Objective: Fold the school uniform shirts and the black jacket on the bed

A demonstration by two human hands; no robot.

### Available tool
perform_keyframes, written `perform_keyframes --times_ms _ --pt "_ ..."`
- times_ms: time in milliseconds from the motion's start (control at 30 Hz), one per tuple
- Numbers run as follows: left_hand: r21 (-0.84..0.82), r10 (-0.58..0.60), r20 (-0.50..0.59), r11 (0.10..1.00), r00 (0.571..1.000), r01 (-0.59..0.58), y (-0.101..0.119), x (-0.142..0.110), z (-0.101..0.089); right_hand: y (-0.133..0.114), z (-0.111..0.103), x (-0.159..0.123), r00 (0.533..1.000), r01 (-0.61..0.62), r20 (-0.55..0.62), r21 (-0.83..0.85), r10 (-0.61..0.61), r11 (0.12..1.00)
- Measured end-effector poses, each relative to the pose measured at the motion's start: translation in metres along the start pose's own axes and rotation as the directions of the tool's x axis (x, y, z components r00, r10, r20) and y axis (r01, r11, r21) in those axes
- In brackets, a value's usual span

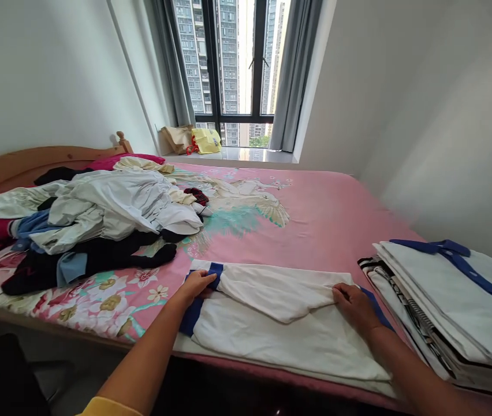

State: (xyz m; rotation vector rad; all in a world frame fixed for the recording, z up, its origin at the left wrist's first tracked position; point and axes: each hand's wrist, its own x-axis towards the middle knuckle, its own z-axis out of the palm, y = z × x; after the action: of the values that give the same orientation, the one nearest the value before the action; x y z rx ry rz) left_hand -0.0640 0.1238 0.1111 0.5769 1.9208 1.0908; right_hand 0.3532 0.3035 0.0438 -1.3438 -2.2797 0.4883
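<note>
— White cotton garment [280,341] with blue trim, folded over on itself: what are the fingers doing on it?
— Left hand [193,287]: fingers [205,279] slightly spread, pressed on the cloth by the blue trim [215,275]. Right hand [355,307]: fingers [339,294] laid over the edge of the upper flap [272,292]. Neither hand looks closed. Whether a thumb pinches cloth underneath, I cannot tell.
— Reason for that hold?
— Probably pressure at both ends, keeping the flap flat on the lower layer and stopping it from sliding on the cover.
— Position?
— At the near edge of the bed [328,219], roughly midway along it.
— Surroundings and obstructions?
— On the bed, just beside the right hand, sits a stack of folded clothes [445,300], close enough to crowd that side. Farther along the bed, left of the garment, lies a heap of white and black clothing [99,214], clear of the left hand. A wooden headboard [42,162] closes the bed's left end. Past the far side of the bed stands a window [228,63], with a paper bag [176,138] and a yellow bag [206,140] on its sill.
</note>
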Motion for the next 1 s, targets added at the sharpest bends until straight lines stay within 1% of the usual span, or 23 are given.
perform_keyframes --times_ms 100,200,367,533,667,800,900,1000 --pt "-0.023 0.013 -0.008 1.000 1.000 -0.014 0.005 -0.001 -0.006 0.006 0.007 -0.001 0.999 -0.006 -0.033 -0.026 0.005 1.000" --pt "-0.038 0.036 -0.019 0.999 0.999 -0.037 0.003 -0.002 -0.010 0.010 0.011 0.000 0.998 0.014 -0.057 -0.036 -0.016 0.999" --pt "0.017 0.036 -0.013 0.999 0.999 -0.036 -0.008 -0.003 -0.004 0.007 0.012 0.001 0.993 0.035 -0.111 -0.082 -0.044 0.996" --pt "0.037 0.058 -0.002 0.998 0.998 -0.058 -0.007 -0.003 -0.001 0.001 0.010 0.002 0.987 0.018 -0.153 -0.127 -0.037 0.992" --pt "0.002 0.083 -0.015 0.997 0.996 -0.083 -0.009 -0.004 -0.002 -0.002 0.009 0.001 0.990 0.009 -0.141 -0.126 -0.027 0.992" --pt "-0.044 0.076 -0.020 0.996 0.997 -0.077 -0.017 -0.005 -0.010 0.001 0.011 -0.002 0.990 0.016 -0.140 -0.110 -0.032 0.994" --pt "-0.082 0.057 0.007 0.995 0.998 -0.056 -0.021 -0.004 -0.019 0.008 0.014 -0.003 0.991 0.007 -0.132 -0.107 -0.021 0.994" --pt "-0.100 0.009 0.042 0.995 0.999 -0.005 -0.022 0.000 -0.025 0.013 0.017 -0.002 0.994 0.009 -0.106 -0.095 -0.019 0.995"
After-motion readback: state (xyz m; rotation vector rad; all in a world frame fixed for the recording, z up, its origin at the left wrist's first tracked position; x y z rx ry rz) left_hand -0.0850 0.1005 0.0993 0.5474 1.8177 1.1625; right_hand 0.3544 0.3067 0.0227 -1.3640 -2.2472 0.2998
